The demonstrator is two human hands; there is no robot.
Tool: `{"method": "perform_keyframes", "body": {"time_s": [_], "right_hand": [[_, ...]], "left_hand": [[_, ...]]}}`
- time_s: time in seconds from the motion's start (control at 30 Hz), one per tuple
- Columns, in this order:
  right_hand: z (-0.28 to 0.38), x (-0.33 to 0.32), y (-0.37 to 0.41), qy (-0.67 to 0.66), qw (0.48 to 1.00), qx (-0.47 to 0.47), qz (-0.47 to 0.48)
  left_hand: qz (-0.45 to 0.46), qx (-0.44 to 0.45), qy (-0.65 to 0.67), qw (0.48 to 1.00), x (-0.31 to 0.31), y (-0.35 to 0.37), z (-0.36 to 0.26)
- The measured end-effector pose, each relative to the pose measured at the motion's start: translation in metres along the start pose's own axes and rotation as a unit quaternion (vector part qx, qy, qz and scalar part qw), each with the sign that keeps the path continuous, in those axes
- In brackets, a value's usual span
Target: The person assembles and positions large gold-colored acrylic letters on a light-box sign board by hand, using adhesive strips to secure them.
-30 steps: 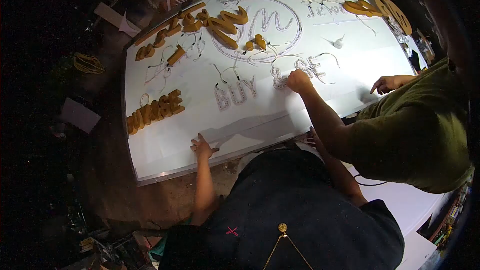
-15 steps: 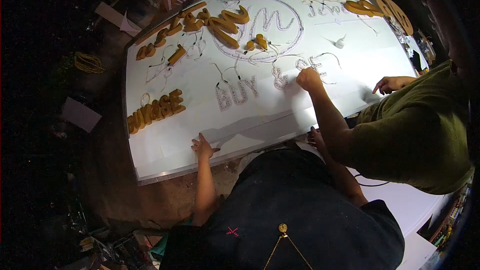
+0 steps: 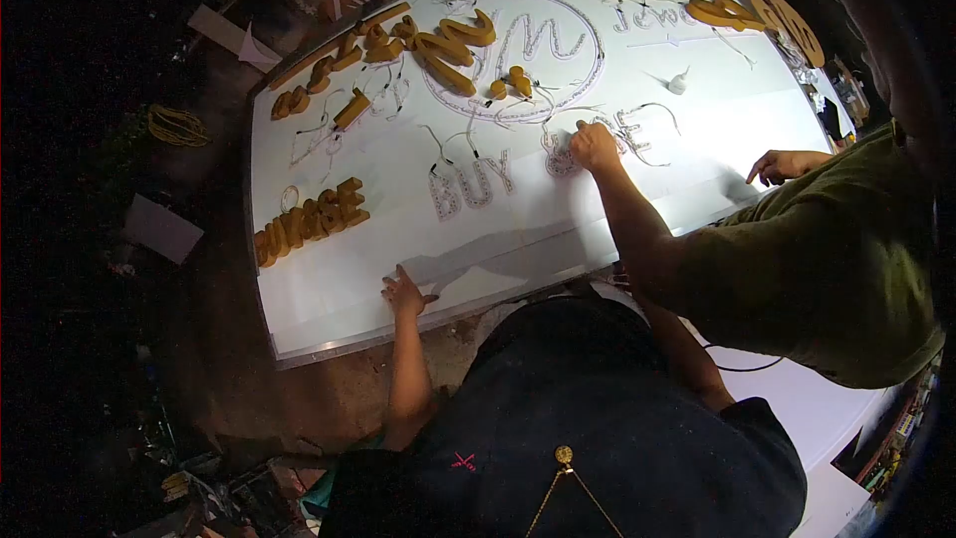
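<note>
My left hand [image 3: 405,295] rests on the near edge of the large white board [image 3: 498,259], fingers spread, holding nothing. My right hand [image 3: 624,279] is at the board's near edge, mostly hidden under a co-worker's arm; its fingers are too dark to make out. The co-worker's hand [image 3: 595,146] is closed over the "&" of the lit letter outlines, beside the "BUY" outline [image 3: 470,185]. Their other hand [image 3: 782,167] lies near the right edge. Yellow letters [image 3: 312,221] stand at the board's left, nearest to my left hand.
More yellow letters [image 3: 448,45] lie across the upper board around a round outline with thin wires. A small white bottle [image 3: 678,84] stands at the right. Coiled yellow cord [image 3: 177,126] lies on the dark floor at left. The co-worker in green leans in from the right.
The co-worker's closed hand has moved left, from beside the "SE" outline to the "&". My left hand has stayed in place; my right hand is more covered by the co-worker's arm.
</note>
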State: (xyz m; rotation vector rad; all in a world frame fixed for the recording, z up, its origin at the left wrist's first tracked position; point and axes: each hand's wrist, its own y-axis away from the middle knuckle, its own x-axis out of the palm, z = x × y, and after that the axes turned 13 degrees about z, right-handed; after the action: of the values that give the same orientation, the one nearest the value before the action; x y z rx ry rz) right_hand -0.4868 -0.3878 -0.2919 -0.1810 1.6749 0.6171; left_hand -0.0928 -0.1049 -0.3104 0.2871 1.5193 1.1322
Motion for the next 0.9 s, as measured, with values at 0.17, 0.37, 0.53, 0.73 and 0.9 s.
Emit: {"method": "perform_keyframes", "body": {"time_s": [0.17,0.37,0.53,0.73,0.9], "right_hand": [[0.075,0.011,-0.117,-0.201,0.940,-0.031,-0.273],[0.145,-0.108,-0.119,-0.098,0.987,-0.045,-0.117],[0.138,-0.106,-0.105,-0.043,0.988,-0.096,-0.111],[0.105,-0.070,-0.098,-0.356,0.917,0.133,-0.123],[0.088,-0.022,-0.125,-0.188,0.977,0.090,-0.050]], "left_hand": [[0.007,0.004,-0.019,1.000,0.009,-0.015,0.006],[-0.003,0.024,-0.032,0.999,0.017,-0.029,0.015],[-0.008,0.017,-0.013,1.000,0.018,-0.028,0.015],[-0.002,0.013,-0.003,1.000,0.018,-0.032,0.015],[0.015,0.002,0.008,1.000,0.013,-0.027,0.011]]}}
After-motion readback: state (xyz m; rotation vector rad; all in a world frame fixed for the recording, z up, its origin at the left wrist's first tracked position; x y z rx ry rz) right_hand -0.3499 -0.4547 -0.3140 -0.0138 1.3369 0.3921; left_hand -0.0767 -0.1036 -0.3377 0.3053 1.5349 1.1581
